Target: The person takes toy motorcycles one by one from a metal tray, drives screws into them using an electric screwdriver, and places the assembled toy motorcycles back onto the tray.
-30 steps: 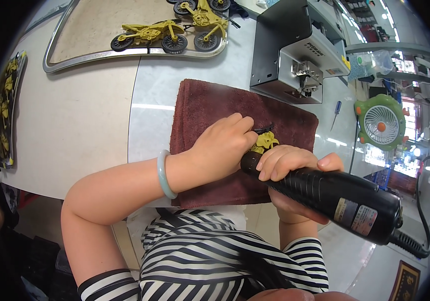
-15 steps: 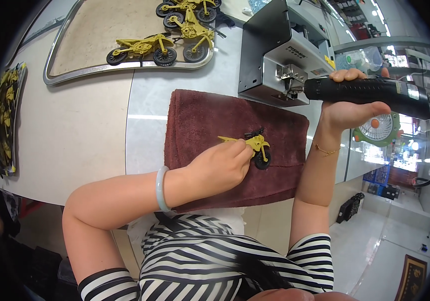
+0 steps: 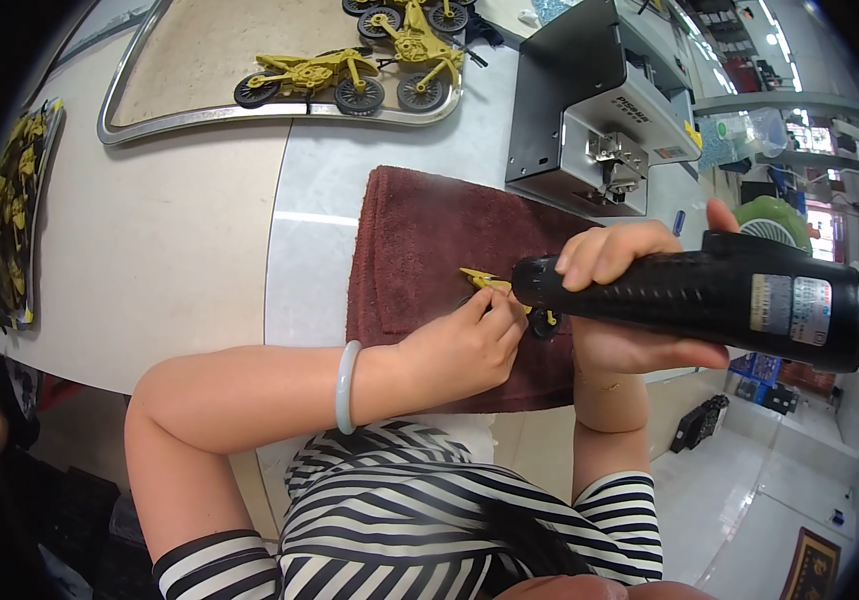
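My left hand (image 3: 464, 345) pinches a small yellow toy motorcycle (image 3: 482, 279) against the dark red towel (image 3: 429, 215). Its pointed yellow tail and a black wheel show past my fingers; the middle is hidden. Wrapped round a thick black electric screwdriver (image 3: 669, 295) is my right hand (image 3: 609, 345). The screwdriver lies almost level, its nose over the motorcycle and close to my left fingertips. Whether the bit touches the toy is hidden.
Behind the towel stands a grey and black screw-feeding machine (image 3: 564, 110). A metal-rimmed tray (image 3: 199, 128) at the back holds several yellow toy motorcycles (image 3: 314, 72). More yellow and black parts (image 3: 11, 210) fill a tray at the far left. A green fan (image 3: 769, 215) is at the right.
My right hand has brought the screwdriver from the machine's front down and toward me, over the motorcycle. My left hand still holds the toy on the towel. The whole view has shifted slightly.
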Demonstrator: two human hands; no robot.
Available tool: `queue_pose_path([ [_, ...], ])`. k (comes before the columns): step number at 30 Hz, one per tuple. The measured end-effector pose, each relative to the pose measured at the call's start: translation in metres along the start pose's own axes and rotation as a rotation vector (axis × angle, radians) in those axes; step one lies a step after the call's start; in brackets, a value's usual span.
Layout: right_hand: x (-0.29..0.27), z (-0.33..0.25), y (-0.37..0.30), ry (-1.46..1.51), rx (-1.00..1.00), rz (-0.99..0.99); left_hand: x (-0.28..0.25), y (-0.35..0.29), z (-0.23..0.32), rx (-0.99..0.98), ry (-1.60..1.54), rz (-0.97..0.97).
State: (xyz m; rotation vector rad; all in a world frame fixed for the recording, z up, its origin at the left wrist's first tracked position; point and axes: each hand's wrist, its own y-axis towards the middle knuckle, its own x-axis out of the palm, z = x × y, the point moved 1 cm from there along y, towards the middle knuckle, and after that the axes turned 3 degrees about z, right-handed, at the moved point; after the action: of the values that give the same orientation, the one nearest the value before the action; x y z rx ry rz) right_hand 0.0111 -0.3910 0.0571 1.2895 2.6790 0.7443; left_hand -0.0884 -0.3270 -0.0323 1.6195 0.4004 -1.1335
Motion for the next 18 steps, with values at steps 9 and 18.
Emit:
queue_pose_path([
  [9, 0.003, 0.012, -0.003, -0.097, 0.130, -0.087, 0.004, 0.000, 0.001, -0.052, -0.066, 0.065],
  [18, -0.003, 0.021, -0.004, -0.082, 0.189, -0.137, 0.002, 0.002, -0.002, -0.048, -0.109, 0.065],
])
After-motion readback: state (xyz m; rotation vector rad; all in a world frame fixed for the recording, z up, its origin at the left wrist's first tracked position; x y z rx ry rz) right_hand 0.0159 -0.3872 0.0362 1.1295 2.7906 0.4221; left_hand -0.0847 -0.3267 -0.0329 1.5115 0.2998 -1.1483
